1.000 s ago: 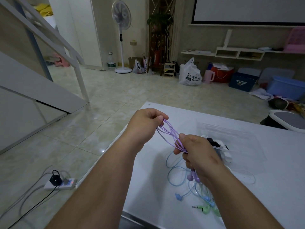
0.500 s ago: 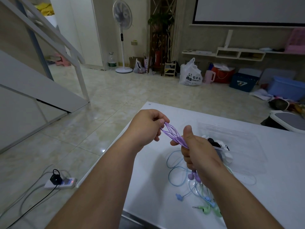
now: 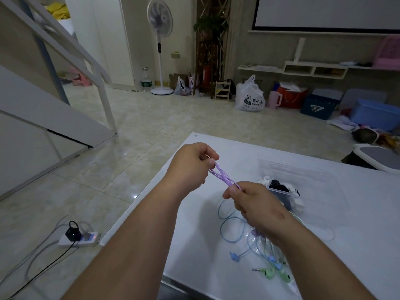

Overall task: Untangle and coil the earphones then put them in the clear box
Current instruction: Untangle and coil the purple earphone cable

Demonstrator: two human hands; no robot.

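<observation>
Coiling step. The purple earphones point(image 3: 224, 178) are stretched as a loop bundle at mid-frame, above the tabletop point(image 3: 357, 245). My left hand point(image 3: 190, 167) pinches the far end with curled fingers, and my right hand point(image 3: 257, 204) is fisted round the near end. The clear box point(image 3: 313, 169) sits right of centre, near my right hand. To do this well I'd go for even loops, light tension and no twist, and tuck the tail before boxing. Blue earphones point(image 3: 234, 256) and green earphones point(image 3: 270, 273) lie loose at lower right.

Purple earphones point(image 3: 224, 178) vanish inside the right hand point(image 3: 257, 204), and the blue earphones point(image 3: 234, 256) are partly hidden behind it too.
</observation>
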